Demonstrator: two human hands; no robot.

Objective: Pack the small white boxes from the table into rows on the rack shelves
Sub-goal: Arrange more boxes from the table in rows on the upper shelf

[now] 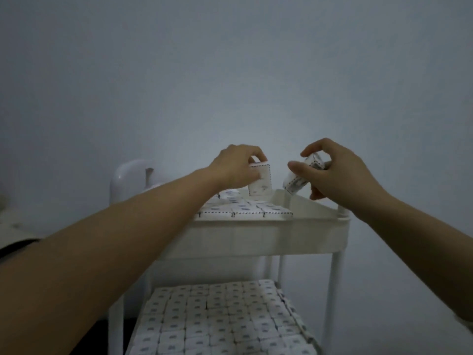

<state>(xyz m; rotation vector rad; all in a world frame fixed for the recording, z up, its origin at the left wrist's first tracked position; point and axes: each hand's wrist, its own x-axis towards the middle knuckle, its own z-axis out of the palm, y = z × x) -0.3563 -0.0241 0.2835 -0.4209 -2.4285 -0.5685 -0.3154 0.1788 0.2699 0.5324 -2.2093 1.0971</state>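
The left hand [235,165] is stretched out over the top shelf [256,237] of a white rack [335,278]. Its fingers curl down over an upright box [259,184] and pinch it by the upper end. The box hangs at about 4 o'clock from the middle of that hand. It stands straight, its dotted border faces the camera, and its lower edge is just above the far end of the shelf.

The right hand [335,172] is at 3 o'clock from the left one, near it but apart. Its thumb and curled fingers grip a tilted box [297,181], which sticks out at 9 o'clock from the palm. The box's lower end slants down toward the shelf's right rim. A second box seems to sit higher in the same grip, under the forefinger, though the blur makes that hard to confirm.

At 6 o'clock below the left hand, packed boxes [245,210] lie flat in rows on the top shelf, and the shelf's bare floor shows at 3 o'clock from them. Lower in the rack, at 6 o'clock in the view, a lower layer of boxes [217,319] sits in close rows.

A rounded white object [128,178] stands at 9 o'clock from the left hand, against a grey wall [230,73].
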